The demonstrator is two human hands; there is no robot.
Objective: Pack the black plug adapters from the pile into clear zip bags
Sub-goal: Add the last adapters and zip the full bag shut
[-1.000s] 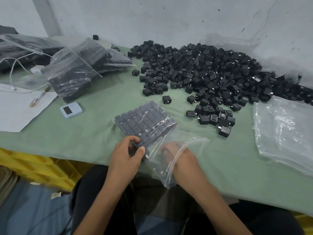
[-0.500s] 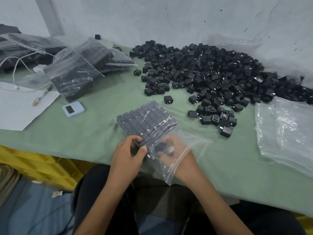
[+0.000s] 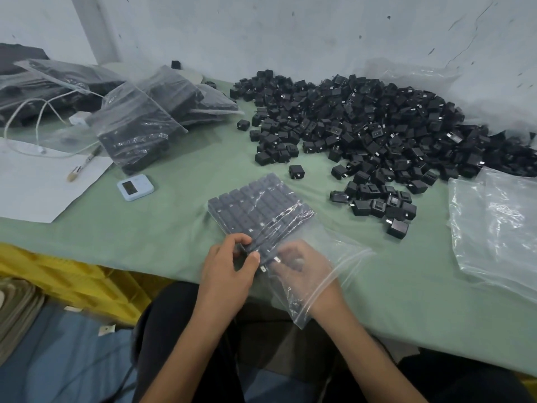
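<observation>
A clear zip bag (image 3: pixel 328 257) lies on the green table near its front edge, partly filled with neat rows of black plug adapters (image 3: pixel 258 207). My left hand (image 3: pixel 228 271) grips the near left end of those rows from outside the bag, thumb and fingers curled round an adapter. My right hand (image 3: pixel 302 267) is inside the bag's open mouth, seen through the plastic, with its fingers at the nearest row; whether they hold an adapter is unclear. A big loose pile of black adapters (image 3: pixel 363 126) covers the back right of the table.
Several filled bags (image 3: pixel 136 132) lie at the back left. A stack of empty clear bags (image 3: pixel 497 228) sits at the right. A small blue device (image 3: pixel 135 187), white paper (image 3: pixel 35 184) with a brush, and white cables are at the left. A yellow crate (image 3: pixel 66 274) stands below the table edge.
My right hand has pushed deeper into the bag, up to the nearest row of adapters. My left hand has stayed gripping the near left corner.
</observation>
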